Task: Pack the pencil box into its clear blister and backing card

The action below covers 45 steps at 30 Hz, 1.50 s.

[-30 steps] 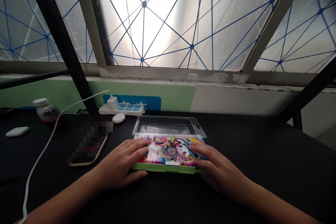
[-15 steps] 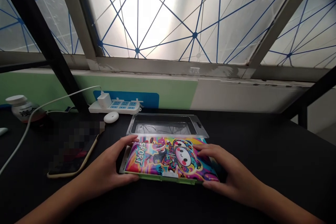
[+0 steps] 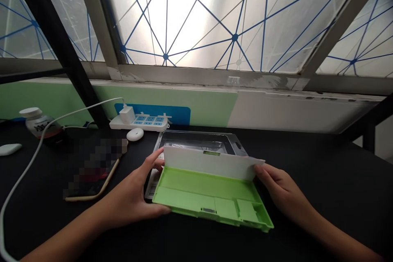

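Note:
A plastic pencil box lies open between my hands, its green tray (image 3: 208,198) divided into compartments. Its white-lined lid (image 3: 208,161) stands raised behind the tray, hiding the colourful cover. My left hand (image 3: 135,200) grips the box's left end, with the fingers reaching behind the lid. My right hand (image 3: 278,184) pinches the right end of the lid between thumb and fingers. Beneath the box's left side, a white card with a barcode (image 3: 152,186) shows.
A clear plastic blister tray (image 3: 196,141) lies behind the box on the black desk (image 3: 316,172). Further back are a power strip (image 3: 139,123), a white round case (image 3: 135,134), a pixelated phone (image 3: 92,168), a bottle (image 3: 38,125) and a white cable (image 3: 29,168).
The pencil box has gone from closed, cover up, to open, with the lid raised and the green tray showing. My hands have moved apart to its ends.

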Motion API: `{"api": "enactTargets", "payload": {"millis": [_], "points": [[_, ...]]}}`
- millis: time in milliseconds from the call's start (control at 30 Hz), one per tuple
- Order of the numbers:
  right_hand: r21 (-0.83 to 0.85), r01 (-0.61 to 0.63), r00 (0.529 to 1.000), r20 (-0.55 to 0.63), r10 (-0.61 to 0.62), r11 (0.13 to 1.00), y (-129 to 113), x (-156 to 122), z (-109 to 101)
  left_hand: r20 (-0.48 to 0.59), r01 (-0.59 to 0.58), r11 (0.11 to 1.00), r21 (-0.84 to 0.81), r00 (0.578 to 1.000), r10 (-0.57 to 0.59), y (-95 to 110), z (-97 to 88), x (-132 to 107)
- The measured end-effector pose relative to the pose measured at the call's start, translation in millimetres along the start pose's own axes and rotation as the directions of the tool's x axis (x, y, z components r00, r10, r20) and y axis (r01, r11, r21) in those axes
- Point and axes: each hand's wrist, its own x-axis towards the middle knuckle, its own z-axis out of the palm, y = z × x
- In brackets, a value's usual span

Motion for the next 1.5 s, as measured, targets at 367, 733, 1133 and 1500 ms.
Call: {"api": "enactTargets", "payload": {"millis": [367, 733, 1133, 1500], "points": [[-0.16, 0.364, 0.923, 0.193, -0.333, 0.918, 17.5, -21.9, -11.6, -0.063, 0.028, 0.999, -0.039, 0.998, -0.031, 12.6, -4.5, 6.7], [-0.074, -0.031, 0.99, 0.133, 0.041, 0.997, 15.2, -15.2, -1.2, 0.014, 0.004, 0.997, 0.078, 1.0, -0.005, 15.9, -2.1, 13.2], [-0.248, -0.138, 0.977, 0.122, 0.173, 0.959, 16.9, -7.6, 0.3, -0.07, 0.047, 0.997, 0.065, 0.997, -0.042, 4.6, 7.8, 9.0], [-0.54, 0.312, 0.949, 0.148, -0.277, 0.782, -28.9, 3.1, 7.1, -0.007, 0.005, 1.0, -0.025, 1.0, -0.005, -6.8, 8.9, 0.8]]}}
